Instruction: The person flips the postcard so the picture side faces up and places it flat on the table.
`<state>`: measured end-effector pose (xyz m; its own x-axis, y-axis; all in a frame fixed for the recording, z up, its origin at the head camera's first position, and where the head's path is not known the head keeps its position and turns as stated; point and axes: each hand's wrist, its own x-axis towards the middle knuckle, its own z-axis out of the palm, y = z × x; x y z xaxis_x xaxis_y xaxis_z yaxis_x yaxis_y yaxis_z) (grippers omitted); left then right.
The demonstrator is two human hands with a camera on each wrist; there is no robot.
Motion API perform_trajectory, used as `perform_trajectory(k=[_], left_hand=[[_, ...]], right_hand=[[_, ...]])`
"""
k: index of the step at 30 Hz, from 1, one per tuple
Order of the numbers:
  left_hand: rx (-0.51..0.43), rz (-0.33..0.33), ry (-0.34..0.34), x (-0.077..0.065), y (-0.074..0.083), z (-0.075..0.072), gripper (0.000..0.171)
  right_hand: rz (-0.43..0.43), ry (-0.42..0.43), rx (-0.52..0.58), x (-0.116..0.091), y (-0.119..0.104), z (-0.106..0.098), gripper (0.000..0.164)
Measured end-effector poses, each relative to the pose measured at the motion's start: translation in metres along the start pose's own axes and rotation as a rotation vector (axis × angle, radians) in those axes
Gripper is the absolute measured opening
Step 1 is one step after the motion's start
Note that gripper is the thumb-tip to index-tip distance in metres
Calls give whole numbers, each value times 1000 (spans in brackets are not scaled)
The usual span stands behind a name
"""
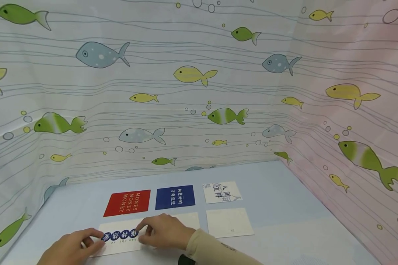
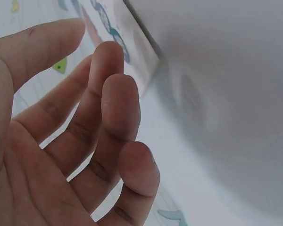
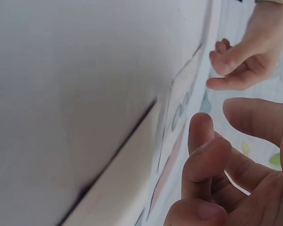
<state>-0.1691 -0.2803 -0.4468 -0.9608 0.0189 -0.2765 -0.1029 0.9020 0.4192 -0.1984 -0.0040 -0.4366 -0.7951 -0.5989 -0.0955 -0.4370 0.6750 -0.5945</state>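
Reaching left hand (image 1: 69,247): thumb and forefinger stand a narrow gap apart at the left end of the circled card (image 1: 120,235), the other fingers loosely bent; nothing shows gripped between them, and whether the tips press the card I cannot tell.
Circled card: white, with four blue discs in a row bearing white characters; it lies on the table (image 1: 292,206), running rightward from the left fingertips.
Red card (image 1: 127,203): printed MONEY three times, farther out than the left fingertips and to their right.
Right hand (image 1: 164,232): thumb and forefinger slightly parted at the last disc, the remaining fingers curled loosely; I see nothing held, and contact is unclear.
Blue card (image 1: 175,197): white characters, beyond the right knuckles.
Blank card (image 1: 189,219): white, partly hidden by the right hand, just past its knuckles.
Sleeve (image 1: 219,247): beige, behind the right fingers.
Lettered card (image 1: 220,193): white with bluish characters, farther out and right of the right fingers.
Pale card (image 1: 230,222): well to the right of the same fingers.
Curtain (image 1: 185,55): fish-printed, rising beyond all the fingertips.
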Motion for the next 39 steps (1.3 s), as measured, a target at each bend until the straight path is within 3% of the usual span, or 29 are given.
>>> perform_trajectory(k=[12, 27, 39], left_hand=[[-9, 66, 102, 6, 36, 8, 48], [-11, 166, 149, 19, 80, 15, 49], [10, 266, 203, 41, 109, 34, 44]], right_hand=[[3, 42, 21, -15, 24, -25, 31], [18, 130, 98, -33, 64, -53, 42], [60, 169, 55, -49, 94, -60, 50]])
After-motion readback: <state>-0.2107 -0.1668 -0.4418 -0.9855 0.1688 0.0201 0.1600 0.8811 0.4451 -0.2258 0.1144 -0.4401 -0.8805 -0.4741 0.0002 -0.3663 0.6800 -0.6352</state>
